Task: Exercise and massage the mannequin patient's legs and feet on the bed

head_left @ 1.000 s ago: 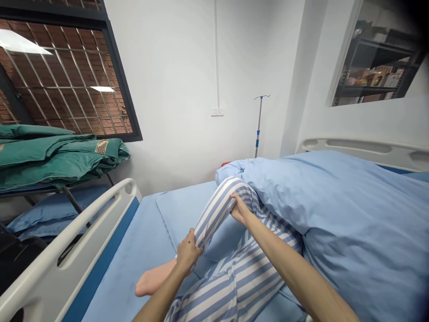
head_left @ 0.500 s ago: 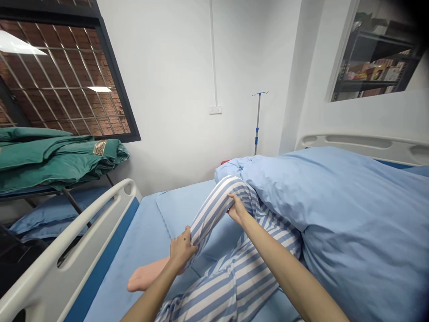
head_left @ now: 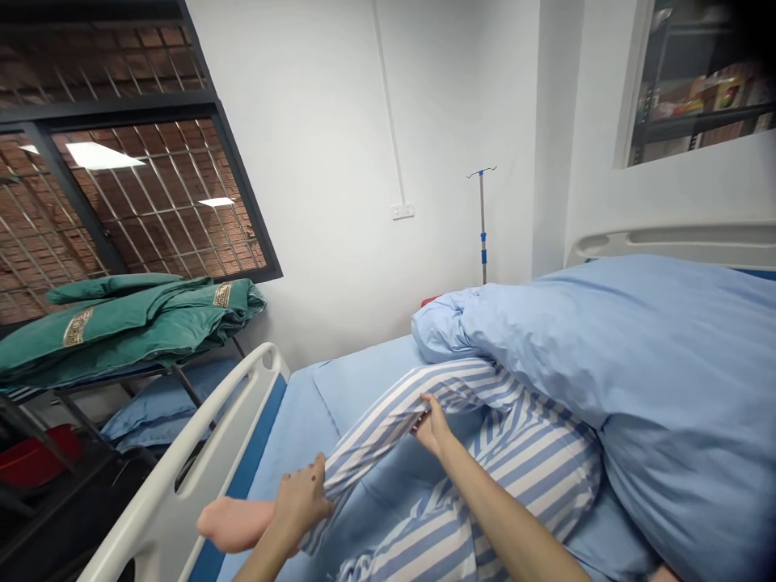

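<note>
Holding the raised striped trouser leg (head_left: pixel 379 416) in both hands, I have it slanting over the blue-sheeted bed (head_left: pixel 303 420), its knee end high and its lower end down toward the footboard (head_left: pixel 161 521). My left hand (head_left: pixel 303 497) is closed round the cloth at the lower end, just beside the bare pink foot (head_left: pixel 236 521), which sticks out past my wrist. My right hand (head_left: pixel 432 424) grips farther up, below the bend of the knee, thumb against the striped cloth and fingers curled in underneath, mostly out of my sight. The other striped trouser leg (head_left: pixel 436 546) lies on the sheet, partly behind my right forearm. A puffy blue quilt (head_left: pixel 606 347) is heaped over the upper end of the striped clothing. Beyond the bed I see a drip stand (head_left: pixel 482 214) near the wall, and green bedding (head_left: pixel 158 323) piled under the barred window (head_left: pixel 170 194).
</note>
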The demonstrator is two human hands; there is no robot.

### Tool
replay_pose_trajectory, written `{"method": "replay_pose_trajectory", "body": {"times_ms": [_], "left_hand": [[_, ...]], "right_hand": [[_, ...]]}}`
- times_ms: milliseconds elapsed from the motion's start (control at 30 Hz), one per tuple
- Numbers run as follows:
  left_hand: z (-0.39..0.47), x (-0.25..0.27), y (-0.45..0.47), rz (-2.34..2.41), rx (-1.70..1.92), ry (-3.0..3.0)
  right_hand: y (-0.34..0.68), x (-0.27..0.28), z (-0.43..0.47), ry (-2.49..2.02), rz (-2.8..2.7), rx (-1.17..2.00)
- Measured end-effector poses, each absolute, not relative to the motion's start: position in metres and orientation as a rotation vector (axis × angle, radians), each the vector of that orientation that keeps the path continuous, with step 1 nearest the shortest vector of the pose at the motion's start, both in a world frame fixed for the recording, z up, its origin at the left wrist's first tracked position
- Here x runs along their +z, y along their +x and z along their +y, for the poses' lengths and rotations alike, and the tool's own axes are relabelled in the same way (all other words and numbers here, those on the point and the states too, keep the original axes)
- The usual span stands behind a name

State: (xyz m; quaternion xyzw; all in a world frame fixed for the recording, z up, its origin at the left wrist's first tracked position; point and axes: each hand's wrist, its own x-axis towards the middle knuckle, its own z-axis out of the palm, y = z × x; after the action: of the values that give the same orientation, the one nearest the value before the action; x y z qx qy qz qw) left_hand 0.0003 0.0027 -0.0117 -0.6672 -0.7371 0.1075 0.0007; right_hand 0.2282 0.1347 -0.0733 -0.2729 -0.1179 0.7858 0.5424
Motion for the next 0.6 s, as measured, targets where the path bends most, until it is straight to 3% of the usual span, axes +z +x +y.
{"method": "replay_pose_trajectory", "body": {"times_ms": [600], "left_hand": [[0.011,-0.077,-0.039,-2.325,0.469,-2.033]], "right_hand": [[0.218,-0.160,0.132,-0.597,-0.352,1.981]]}}
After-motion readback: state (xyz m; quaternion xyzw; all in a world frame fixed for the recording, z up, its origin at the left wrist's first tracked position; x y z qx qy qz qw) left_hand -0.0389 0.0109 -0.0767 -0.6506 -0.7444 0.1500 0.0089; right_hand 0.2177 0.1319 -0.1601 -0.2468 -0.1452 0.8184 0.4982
